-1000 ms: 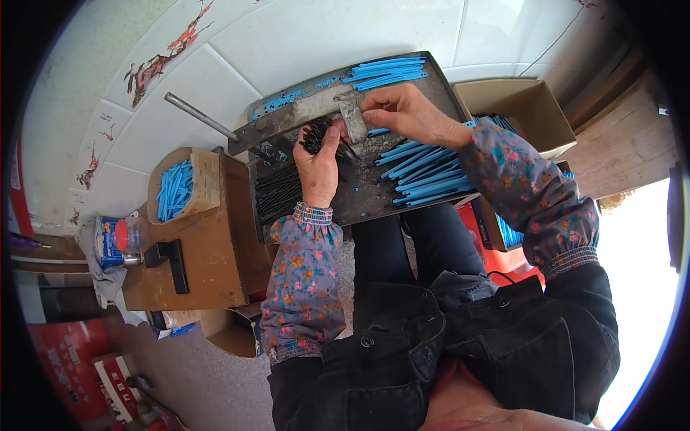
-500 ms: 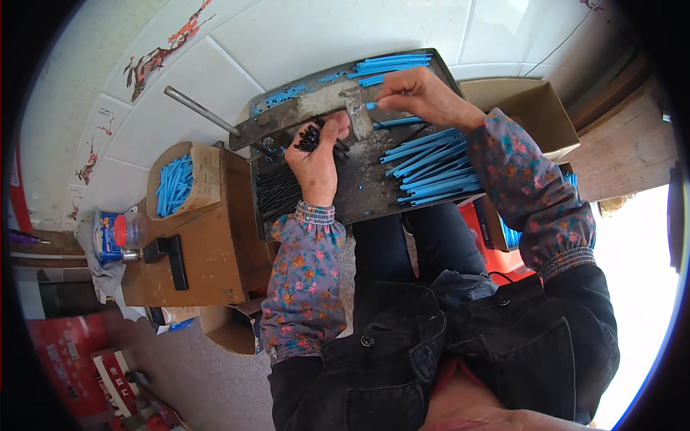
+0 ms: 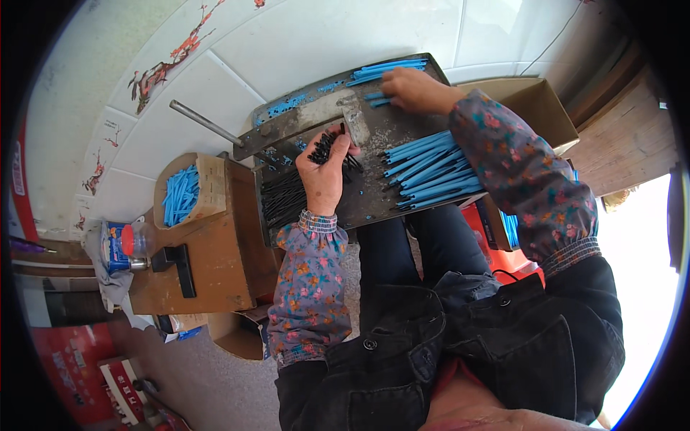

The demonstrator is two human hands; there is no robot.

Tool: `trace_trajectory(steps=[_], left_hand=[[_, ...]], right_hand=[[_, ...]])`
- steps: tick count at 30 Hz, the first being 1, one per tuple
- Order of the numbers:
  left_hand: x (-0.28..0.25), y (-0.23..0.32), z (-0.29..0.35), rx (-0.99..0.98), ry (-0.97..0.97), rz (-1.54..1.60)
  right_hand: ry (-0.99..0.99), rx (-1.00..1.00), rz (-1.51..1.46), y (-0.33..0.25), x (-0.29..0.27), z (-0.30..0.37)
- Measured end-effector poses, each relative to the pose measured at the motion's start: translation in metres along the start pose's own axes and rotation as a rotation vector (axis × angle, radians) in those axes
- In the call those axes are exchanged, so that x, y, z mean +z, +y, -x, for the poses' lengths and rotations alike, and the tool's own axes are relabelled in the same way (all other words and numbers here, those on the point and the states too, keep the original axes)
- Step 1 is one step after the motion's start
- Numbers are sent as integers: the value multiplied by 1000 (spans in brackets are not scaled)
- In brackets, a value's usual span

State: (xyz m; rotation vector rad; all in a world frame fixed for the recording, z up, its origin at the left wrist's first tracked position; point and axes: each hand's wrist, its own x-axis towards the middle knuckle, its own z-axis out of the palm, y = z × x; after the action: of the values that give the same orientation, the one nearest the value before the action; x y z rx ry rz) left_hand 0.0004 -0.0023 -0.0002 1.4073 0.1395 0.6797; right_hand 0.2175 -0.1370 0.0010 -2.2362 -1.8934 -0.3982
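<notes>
My left hand point(image 3: 321, 181) is closed round a bundle of thin black rods point(image 3: 323, 149), one of which sticks up by the fingertips. It is over the left part of a dark metal tray point(image 3: 370, 197), beside more black rods point(image 3: 282, 197) lying there. At the tray's far right, the curled fingers of my right hand point(image 3: 420, 92) are on slim blue tubes point(image 3: 375, 95); the fingertips are partly hidden. A pile of blue tubes with dark ends point(image 3: 431, 172) lies nearer me, and another blue bundle point(image 3: 388, 70) lies along the far edge.
A metal bar point(image 3: 298, 118) with a long rod handle point(image 3: 205, 122) crosses the tray. Blue scraps point(image 3: 287, 104) litter its far side. On the left, a brown wooden cabinet point(image 3: 215, 269) carries a carton of blue tubes point(image 3: 212, 190). Another cardboard box point(image 3: 535, 108) stands at the right.
My right hand has moved slightly away from me, to the far blue tubes. A single tube that lay mid-tray no longer shows there. My left hand still grips the black rods, one now sticking up.
</notes>
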Motion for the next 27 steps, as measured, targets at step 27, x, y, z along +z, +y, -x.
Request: trace_trajectory(steps=[27], left_hand=[[0, 3, -6, 20, 69, -39]], right_hand=[[-61, 189, -798, -40, -56, 11]])
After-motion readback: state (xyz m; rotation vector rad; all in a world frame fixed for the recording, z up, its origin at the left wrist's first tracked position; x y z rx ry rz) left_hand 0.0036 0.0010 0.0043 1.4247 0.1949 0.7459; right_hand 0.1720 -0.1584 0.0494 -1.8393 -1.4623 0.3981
